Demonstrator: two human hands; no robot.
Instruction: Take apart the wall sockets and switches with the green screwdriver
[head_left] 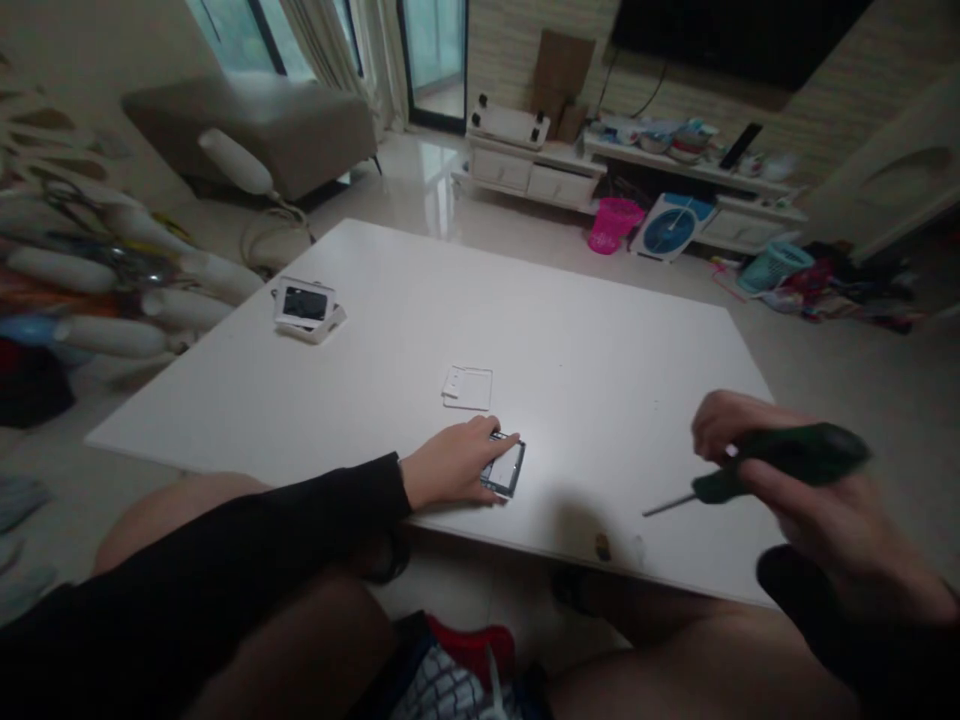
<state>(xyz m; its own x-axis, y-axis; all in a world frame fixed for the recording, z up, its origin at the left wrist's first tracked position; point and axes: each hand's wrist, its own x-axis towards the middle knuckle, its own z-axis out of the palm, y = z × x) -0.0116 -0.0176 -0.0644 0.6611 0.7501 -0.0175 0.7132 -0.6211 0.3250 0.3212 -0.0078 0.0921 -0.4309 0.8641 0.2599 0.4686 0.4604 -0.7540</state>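
White table (600, 340), electronic device (508, 466), cover (474, 388), box (321, 326)

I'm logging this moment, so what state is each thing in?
Left hand: gripping the small device
Small device: flat on the table, inner parts seemingly exposed
Right hand: closed around the screwdriver
Screwdriver: held up, tip angled down
Thin pale piece: lying flat, apart from the device
White box: on the table; open or shut unclear
Television: visible screen dark
Fan: upright; running or not unclear
Drawers: shut
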